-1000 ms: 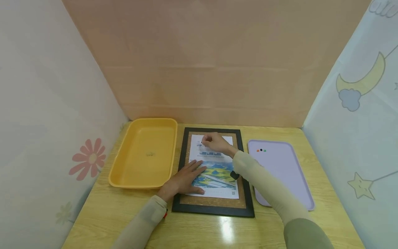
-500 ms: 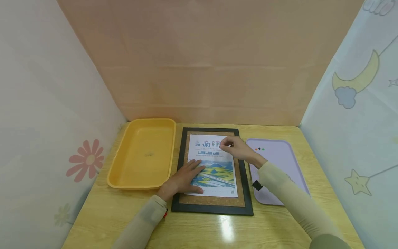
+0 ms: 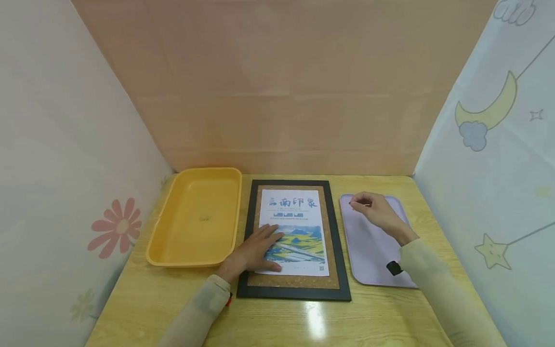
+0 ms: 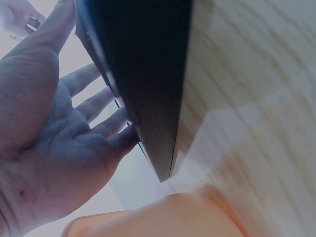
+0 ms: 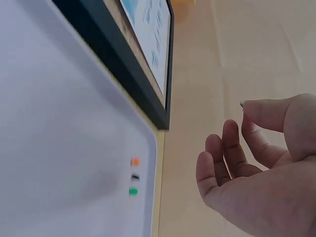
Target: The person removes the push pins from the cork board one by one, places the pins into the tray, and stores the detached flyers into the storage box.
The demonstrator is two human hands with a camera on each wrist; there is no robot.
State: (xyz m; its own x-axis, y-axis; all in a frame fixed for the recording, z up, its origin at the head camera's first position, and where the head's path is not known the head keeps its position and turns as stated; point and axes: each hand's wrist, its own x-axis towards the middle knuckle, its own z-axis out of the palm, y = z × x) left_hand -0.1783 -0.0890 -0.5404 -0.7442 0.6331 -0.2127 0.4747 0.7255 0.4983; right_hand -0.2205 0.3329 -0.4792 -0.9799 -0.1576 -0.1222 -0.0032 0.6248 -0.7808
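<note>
A printed poster (image 3: 295, 214) with a landscape picture lies on a black-framed corkboard (image 3: 286, 282). My left hand (image 3: 256, 250) rests on the poster's lower left with spread fingers; in the left wrist view the fingers reach over the black frame (image 4: 143, 84). Above the far part of the lilac tray (image 3: 368, 260), my right hand (image 3: 377, 212) pinches a tiny greyish pushpin (image 5: 242, 104) between thumb and index finger. Most of it is hidden by the fingertips. On the tray, in the right wrist view, lie an orange pushpin (image 5: 135, 161), a black pushpin (image 5: 135, 177) and a green pushpin (image 5: 133, 191).
To the left of the corkboard stands a deep yellow tray (image 3: 197, 260), close beside the left forearm. All of it sits on a wooden table (image 3: 269, 323). A tan backdrop (image 3: 277, 96) rises behind, with pale printed sheets on both sides.
My right hand has moved right, from the top of the poster to above the lilac tray, still pinching. The poster's heading came into sight. My left hand stays on the poster.
</note>
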